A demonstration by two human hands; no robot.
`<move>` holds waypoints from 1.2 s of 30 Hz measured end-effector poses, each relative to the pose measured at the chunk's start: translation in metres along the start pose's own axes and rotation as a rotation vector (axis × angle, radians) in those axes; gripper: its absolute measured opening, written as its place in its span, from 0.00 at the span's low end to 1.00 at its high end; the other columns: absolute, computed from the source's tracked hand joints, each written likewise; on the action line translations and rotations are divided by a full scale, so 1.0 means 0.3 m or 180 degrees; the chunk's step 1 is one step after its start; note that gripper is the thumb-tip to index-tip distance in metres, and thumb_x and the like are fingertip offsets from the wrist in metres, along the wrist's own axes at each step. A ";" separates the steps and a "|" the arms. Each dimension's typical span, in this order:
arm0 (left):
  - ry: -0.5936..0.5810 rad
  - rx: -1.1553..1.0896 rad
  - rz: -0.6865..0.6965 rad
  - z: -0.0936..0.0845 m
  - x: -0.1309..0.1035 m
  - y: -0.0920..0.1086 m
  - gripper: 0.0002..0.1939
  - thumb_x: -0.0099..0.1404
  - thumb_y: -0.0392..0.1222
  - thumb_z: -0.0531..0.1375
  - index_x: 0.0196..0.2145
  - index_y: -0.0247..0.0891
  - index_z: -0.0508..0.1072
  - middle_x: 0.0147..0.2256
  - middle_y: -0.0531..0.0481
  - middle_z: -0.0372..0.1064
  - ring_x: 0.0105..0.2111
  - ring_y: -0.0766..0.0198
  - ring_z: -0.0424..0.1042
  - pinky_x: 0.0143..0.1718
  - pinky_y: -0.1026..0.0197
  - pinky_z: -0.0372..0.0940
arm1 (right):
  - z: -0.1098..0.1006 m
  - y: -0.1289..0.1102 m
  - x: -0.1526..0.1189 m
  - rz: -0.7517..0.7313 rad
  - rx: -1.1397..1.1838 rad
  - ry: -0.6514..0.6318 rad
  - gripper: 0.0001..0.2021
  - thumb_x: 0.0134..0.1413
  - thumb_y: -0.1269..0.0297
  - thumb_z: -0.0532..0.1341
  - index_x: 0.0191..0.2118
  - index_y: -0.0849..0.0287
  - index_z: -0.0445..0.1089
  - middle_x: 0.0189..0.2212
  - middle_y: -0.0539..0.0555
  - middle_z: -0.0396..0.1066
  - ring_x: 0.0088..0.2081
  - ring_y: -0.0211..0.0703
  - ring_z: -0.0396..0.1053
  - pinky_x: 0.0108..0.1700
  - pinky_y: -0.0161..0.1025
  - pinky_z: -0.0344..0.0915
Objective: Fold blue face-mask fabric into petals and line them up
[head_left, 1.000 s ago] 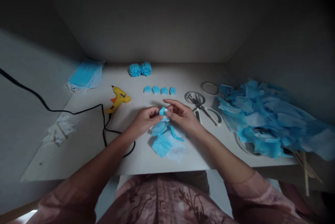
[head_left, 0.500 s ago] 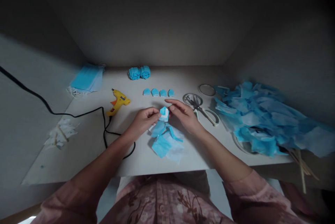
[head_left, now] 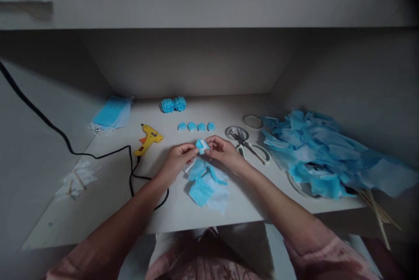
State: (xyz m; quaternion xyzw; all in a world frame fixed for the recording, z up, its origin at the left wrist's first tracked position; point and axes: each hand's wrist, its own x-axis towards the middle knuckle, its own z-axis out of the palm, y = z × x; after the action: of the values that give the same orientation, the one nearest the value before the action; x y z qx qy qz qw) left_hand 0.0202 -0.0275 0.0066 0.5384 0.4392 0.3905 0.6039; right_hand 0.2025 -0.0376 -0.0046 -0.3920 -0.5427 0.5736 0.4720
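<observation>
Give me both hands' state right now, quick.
Left hand: closed, thumb and fingertips pinching the left side of a small blue-and-white piece.
Right hand: closed, pinching the same piece's right side.

Left grip [head_left: 179,157], right grip [head_left: 225,152], both pinching folded blue piece [head_left: 202,146] — scraps [head_left: 201,191] nearby, yellow glue gun [head_left: 149,139]

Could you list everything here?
Masks: several, blue, back left
Rosettes: two, blue, back
Folded pieces: four, blue, centre
Glue gun: one, yellow, left
Cord: one, black, left
Scraps: several, white, left
Sticks: several, tan, both sides
Scissors: one, white-handled, right
Ring: one, silver, behind scissors
Round item: one, grey, under scissors
Fabric pile: one, blue, right
Loose pieces: several, blue-white, front
Held piece: one, blue-white, between hands
Tabletop: one, pale, beneath
Hands: two, bare, centre
</observation>
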 end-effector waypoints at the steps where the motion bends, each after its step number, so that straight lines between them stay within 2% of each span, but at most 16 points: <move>1: 0.0020 -0.0022 -0.0018 -0.001 0.001 -0.002 0.13 0.53 0.46 0.65 0.31 0.34 0.74 0.22 0.55 0.63 0.21 0.71 0.58 0.24 0.65 0.54 | -0.007 -0.003 0.003 -0.0031 -0.0034 0.0093 0.13 0.48 0.59 0.68 0.37 0.58 0.70 0.29 0.49 0.68 0.26 0.33 0.63 0.30 0.34 0.63; 3: 0.0060 -0.0093 -0.0014 -0.004 0.002 -0.005 0.15 0.54 0.45 0.63 0.38 0.33 0.75 0.24 0.54 0.65 0.22 0.71 0.60 0.25 0.65 0.55 | -0.036 -0.011 0.011 -0.0175 -0.0190 0.0359 0.11 0.48 0.57 0.67 0.34 0.59 0.70 0.27 0.49 0.67 0.26 0.35 0.62 0.30 0.35 0.64; 5: 0.0060 -0.0156 0.0040 -0.008 0.003 -0.005 0.16 0.56 0.44 0.62 0.40 0.33 0.75 0.25 0.53 0.66 0.22 0.71 0.60 0.25 0.66 0.56 | -0.082 -0.025 0.023 -0.0362 -0.0552 0.0739 0.11 0.49 0.56 0.64 0.34 0.59 0.70 0.26 0.48 0.67 0.26 0.36 0.63 0.31 0.35 0.63; 8: 0.0070 -0.0180 0.0132 -0.010 -0.002 0.007 0.13 0.56 0.43 0.61 0.37 0.33 0.75 0.25 0.54 0.65 0.22 0.71 0.60 0.25 0.66 0.55 | -0.158 -0.056 0.048 -0.0592 -0.1782 0.1550 0.10 0.53 0.60 0.59 0.37 0.60 0.71 0.27 0.50 0.69 0.28 0.38 0.64 0.33 0.36 0.62; 9: 0.0084 -0.0176 0.0162 -0.010 -0.005 0.013 0.13 0.56 0.43 0.61 0.37 0.33 0.75 0.25 0.54 0.65 0.22 0.71 0.60 0.25 0.66 0.55 | -0.176 -0.068 0.058 -0.0601 -0.2362 0.1736 0.11 0.53 0.63 0.58 0.41 0.60 0.71 0.29 0.51 0.71 0.30 0.40 0.66 0.34 0.37 0.62; 10: 0.0108 -0.0165 0.0194 -0.009 -0.008 0.020 0.13 0.56 0.43 0.61 0.36 0.32 0.75 0.25 0.54 0.65 0.22 0.71 0.60 0.24 0.66 0.55 | -0.189 -0.079 0.071 -0.0563 -0.2935 0.1825 0.15 0.53 0.66 0.57 0.47 0.59 0.70 0.31 0.53 0.73 0.32 0.43 0.68 0.36 0.37 0.62; 12: 0.0143 -0.0140 0.0259 -0.008 -0.012 0.031 0.13 0.55 0.43 0.61 0.36 0.33 0.75 0.25 0.54 0.65 0.22 0.71 0.60 0.24 0.66 0.54 | -0.196 -0.098 0.101 -0.0338 -0.3972 0.1728 0.21 0.53 0.70 0.56 0.55 0.59 0.66 0.38 0.57 0.75 0.38 0.47 0.71 0.39 0.39 0.62; 15: 0.0170 -0.0110 0.0365 -0.012 -0.011 0.036 0.13 0.55 0.43 0.60 0.36 0.32 0.75 0.25 0.53 0.65 0.21 0.72 0.60 0.23 0.66 0.54 | -0.171 -0.106 0.158 0.0391 -0.4971 0.1435 0.24 0.57 0.72 0.53 0.60 0.59 0.59 0.47 0.64 0.73 0.47 0.53 0.71 0.42 0.41 0.63; 19: 0.0263 -0.0073 0.0485 -0.024 0.004 0.026 0.13 0.54 0.42 0.60 0.35 0.32 0.75 0.24 0.53 0.65 0.21 0.72 0.60 0.23 0.67 0.54 | -0.142 -0.095 0.227 0.0796 -0.5083 0.1108 0.22 0.57 0.69 0.56 0.58 0.60 0.63 0.44 0.66 0.75 0.47 0.55 0.72 0.45 0.43 0.63; 24: 0.0343 -0.0142 0.0580 -0.032 0.007 0.024 0.12 0.53 0.41 0.59 0.35 0.32 0.75 0.24 0.54 0.65 0.22 0.72 0.59 0.23 0.67 0.54 | -0.172 -0.114 0.253 0.1055 -0.4882 0.0786 0.23 0.51 0.59 0.64 0.54 0.54 0.69 0.48 0.61 0.75 0.49 0.55 0.72 0.46 0.42 0.64; 27: 0.0334 -0.0158 0.0625 -0.032 0.003 0.025 0.12 0.53 0.41 0.59 0.34 0.32 0.75 0.24 0.54 0.65 0.22 0.72 0.59 0.23 0.68 0.54 | -0.183 -0.137 0.237 0.0929 -0.4653 0.0787 0.26 0.48 0.63 0.65 0.55 0.54 0.68 0.49 0.60 0.74 0.48 0.55 0.71 0.45 0.41 0.64; 29: 0.0348 -0.0156 0.0634 -0.032 0.006 0.023 0.12 0.53 0.40 0.59 0.34 0.32 0.75 0.24 0.54 0.65 0.21 0.72 0.59 0.23 0.68 0.54 | -0.173 -0.154 0.218 0.0751 -0.4436 0.0809 0.23 0.49 0.66 0.64 0.54 0.57 0.68 0.47 0.61 0.74 0.46 0.53 0.72 0.43 0.40 0.64; 32: 0.0371 -0.0187 0.0688 -0.032 0.015 0.019 0.13 0.53 0.40 0.59 0.36 0.32 0.75 0.25 0.54 0.65 0.22 0.72 0.59 0.23 0.67 0.54 | -0.130 -0.177 0.179 0.0436 -0.3995 0.0698 0.18 0.52 0.70 0.61 0.50 0.60 0.69 0.42 0.59 0.76 0.41 0.46 0.73 0.39 0.36 0.64; 36: 0.0319 -0.0211 0.0662 -0.028 0.021 0.016 0.22 0.52 0.44 0.63 0.45 0.32 0.73 0.26 0.55 0.64 0.22 0.71 0.60 0.22 0.67 0.54 | -0.059 -0.189 0.116 0.0123 -0.3286 0.0265 0.17 0.53 0.69 0.61 0.50 0.59 0.67 0.34 0.52 0.76 0.34 0.38 0.71 0.35 0.32 0.65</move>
State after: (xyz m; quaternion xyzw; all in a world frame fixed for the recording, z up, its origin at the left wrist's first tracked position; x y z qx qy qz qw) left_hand 0.0140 -0.0183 0.0102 0.5406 0.3974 0.4917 0.5550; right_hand 0.2174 -0.0015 0.0521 -0.6063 -0.7284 0.2237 0.2276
